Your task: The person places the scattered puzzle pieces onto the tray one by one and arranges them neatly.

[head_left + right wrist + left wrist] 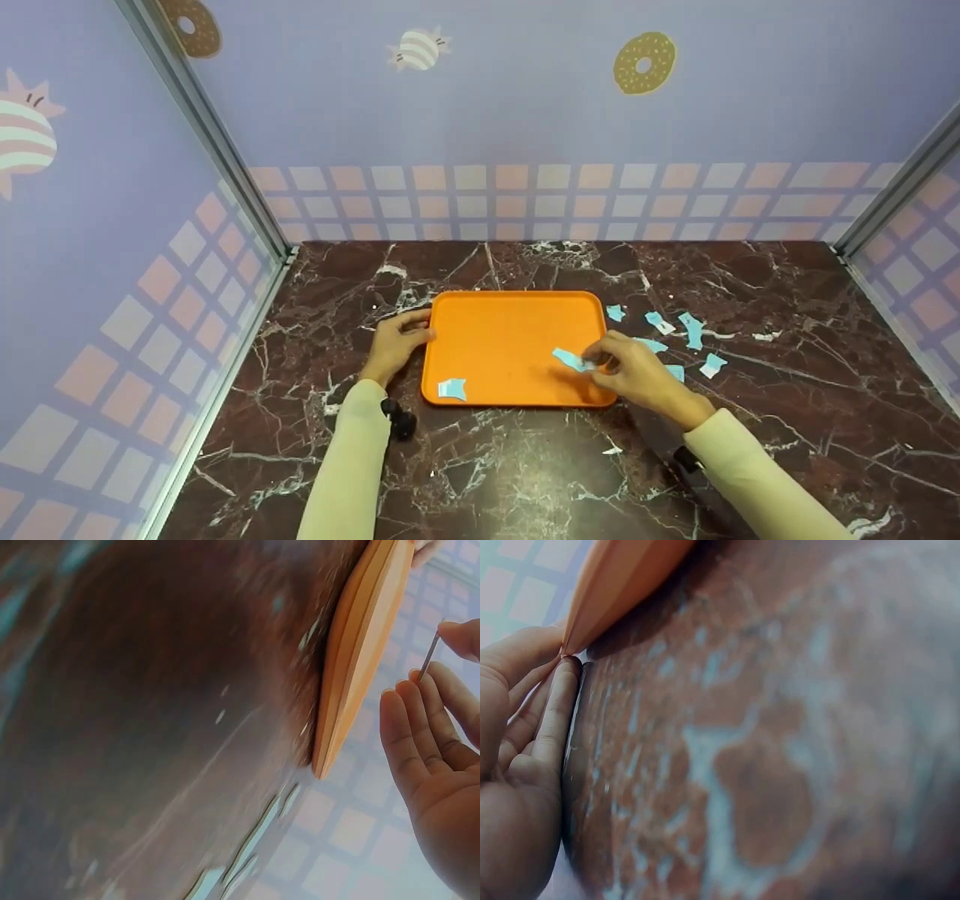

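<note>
An orange tray lies on the marbled table. At its left edge my left hand holds the rim, with thumb and fingertips at the tray's side in the left wrist view. Over the tray's right part, my right hand pinches a light blue jigsaw puzzle piece between thumb and fingertips. That piece appears edge-on as a thin strip in the right wrist view, raised off the tray. Another blue-and-white puzzle piece lies flat in the tray's lower left corner.
Several light blue puzzle pieces are scattered on the table right of the tray, some partly behind my right hand. Patterned walls bound the table at the back and sides. A dark wrist strap sits at my left sleeve.
</note>
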The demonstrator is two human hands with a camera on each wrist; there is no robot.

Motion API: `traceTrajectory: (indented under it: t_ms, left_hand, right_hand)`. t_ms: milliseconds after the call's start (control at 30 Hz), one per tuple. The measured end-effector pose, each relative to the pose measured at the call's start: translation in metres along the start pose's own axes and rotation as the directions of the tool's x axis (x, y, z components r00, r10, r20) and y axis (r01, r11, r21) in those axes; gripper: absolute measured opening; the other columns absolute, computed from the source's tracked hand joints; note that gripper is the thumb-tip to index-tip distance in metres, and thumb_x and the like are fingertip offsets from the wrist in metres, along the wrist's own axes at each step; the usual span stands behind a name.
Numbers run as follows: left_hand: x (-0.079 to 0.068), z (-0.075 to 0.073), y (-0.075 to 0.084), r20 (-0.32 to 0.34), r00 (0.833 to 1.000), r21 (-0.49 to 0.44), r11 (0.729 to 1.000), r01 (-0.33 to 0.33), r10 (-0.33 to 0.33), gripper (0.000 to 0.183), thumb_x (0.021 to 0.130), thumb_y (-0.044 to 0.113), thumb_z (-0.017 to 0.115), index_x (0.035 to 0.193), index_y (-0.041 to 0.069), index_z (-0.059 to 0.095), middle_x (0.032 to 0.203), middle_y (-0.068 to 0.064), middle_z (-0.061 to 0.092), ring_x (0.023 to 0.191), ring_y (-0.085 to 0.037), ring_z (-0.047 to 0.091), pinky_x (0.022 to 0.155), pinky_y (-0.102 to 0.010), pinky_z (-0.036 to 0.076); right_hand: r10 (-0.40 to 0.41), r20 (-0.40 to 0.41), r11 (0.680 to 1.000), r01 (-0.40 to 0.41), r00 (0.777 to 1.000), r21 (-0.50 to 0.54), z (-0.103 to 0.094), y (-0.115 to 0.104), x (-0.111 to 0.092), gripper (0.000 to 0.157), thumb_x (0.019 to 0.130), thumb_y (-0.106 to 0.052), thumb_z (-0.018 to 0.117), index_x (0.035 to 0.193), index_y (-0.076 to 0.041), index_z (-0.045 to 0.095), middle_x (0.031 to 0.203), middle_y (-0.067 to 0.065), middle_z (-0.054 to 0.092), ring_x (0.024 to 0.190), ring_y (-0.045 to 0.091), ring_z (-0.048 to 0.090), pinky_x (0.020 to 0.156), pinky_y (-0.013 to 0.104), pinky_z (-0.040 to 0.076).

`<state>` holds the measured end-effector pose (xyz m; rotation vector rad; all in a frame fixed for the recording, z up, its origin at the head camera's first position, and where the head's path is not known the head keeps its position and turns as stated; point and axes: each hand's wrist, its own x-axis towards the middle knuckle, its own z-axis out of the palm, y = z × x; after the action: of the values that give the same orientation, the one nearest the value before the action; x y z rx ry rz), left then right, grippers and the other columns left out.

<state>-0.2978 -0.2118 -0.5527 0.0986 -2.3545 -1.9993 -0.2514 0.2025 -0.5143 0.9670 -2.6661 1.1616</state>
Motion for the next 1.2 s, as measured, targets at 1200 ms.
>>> traceTrajectory:
  t_ms: [1200]
  left_hand:
    - [-0.002,0.0,0.003,0.009,1.0,-0.011,1.0,0.01,-0.01,0.042,0.093,-0.005,0.078,0.135,-0.005,0.07,0.124,-0.024,0.072,0.116,-0.032,0.07,0.088,-0.024,0.059]
  right_hand:
    - [-0.192,0.139,0.981,0.194,0.972,0.003,0.051,-0.032,0.036,0.022,0.086,0.001,0.082,0.107,-0.001,0.08,0.1,0.008,0.071,0.086,0.023,0.069,0.078,0.034,0.062]
